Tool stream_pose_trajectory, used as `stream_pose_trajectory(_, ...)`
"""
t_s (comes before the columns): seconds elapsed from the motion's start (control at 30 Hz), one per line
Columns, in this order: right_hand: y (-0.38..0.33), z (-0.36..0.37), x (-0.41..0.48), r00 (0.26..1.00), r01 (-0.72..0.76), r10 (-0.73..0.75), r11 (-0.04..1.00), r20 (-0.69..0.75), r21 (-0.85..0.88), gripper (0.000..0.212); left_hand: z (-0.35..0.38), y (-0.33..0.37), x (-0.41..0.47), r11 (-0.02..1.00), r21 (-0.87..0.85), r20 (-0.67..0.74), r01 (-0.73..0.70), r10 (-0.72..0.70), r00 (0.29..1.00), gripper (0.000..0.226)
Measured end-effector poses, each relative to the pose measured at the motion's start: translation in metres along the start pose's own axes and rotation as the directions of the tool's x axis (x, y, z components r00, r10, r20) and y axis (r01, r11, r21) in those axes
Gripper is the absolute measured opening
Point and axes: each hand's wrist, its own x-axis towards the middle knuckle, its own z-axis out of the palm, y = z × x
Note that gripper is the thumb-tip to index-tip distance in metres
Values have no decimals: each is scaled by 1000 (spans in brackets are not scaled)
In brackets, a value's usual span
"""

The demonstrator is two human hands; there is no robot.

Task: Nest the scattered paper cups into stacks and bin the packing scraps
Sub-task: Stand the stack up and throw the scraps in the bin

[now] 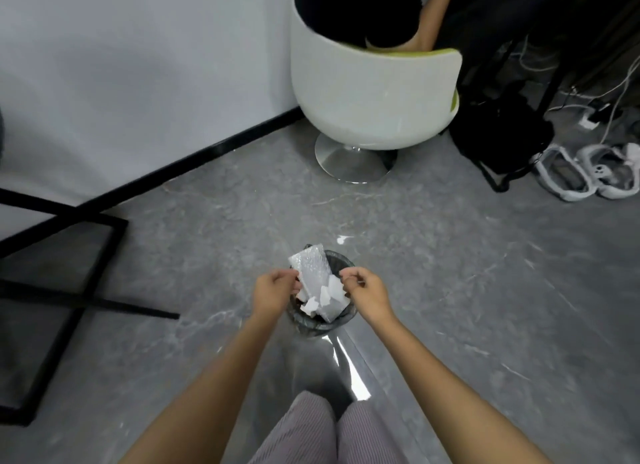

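Scraps (325, 295) are pretty much in the bin (308, 325) at this point: white foam bits piled inside, plus a sheet of bubble wrap (311, 266) standing up out of it and leaning past the far rim.

Nearest to me, below the bin, are my trousers (311, 429). Next, both hands hang right over the bin. The left hand (275, 288) is at the bin's left edge with fingers curled in, tips right by the wrap's edge. I honestly can't tell if it's pinching the wrap or just beside it. The right hand (363, 292) is at the right edge, fingers curled too, tips close to a foam bit. Same deal, can't tell if it has hold of anything.

Left of the bin there's a black frame (62, 241) on the floor. Well beyond the bin is a white chair (374, 92) with someone sitting in it.

What could go wrong, I reckon: the wrap is tall and only half in, so it could flop back out, or lever the small bin over if pushed sideways. The foam bits look light and the pile sits high, so a careless shove could spill them onto the floor. No cups in view, so that half looks undone.
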Motion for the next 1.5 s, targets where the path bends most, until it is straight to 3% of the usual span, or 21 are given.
stream_pose_trajectory(0.27,-113,-53,-67,994,98,-96,995,-50,27,21,-33,107,-75,983,62,143,-174,164,976,20)
stream_pose_trajectory(0.57,-147,-151,-144,953,148,-98,976,-287,159,22,14,183,-159,926,89,436,-368,296,850,28)
stream_pose_trajectory(0.97,-87,-357,-234,801,209,11,932,-599,297,22,232,208,-286,843,67,726,-533,325,606,34)
stream_pose_trajectory(1.2,-36,-509,-292,652,244,56,929,-756,279,23,384,219,-390,821,-3,846,-571,307,437,28)
stream_pose_trajectory(1.5,19,-645,-347,469,274,167,906,-867,322,24,544,226,-484,727,-59,954,-684,243,177,35)
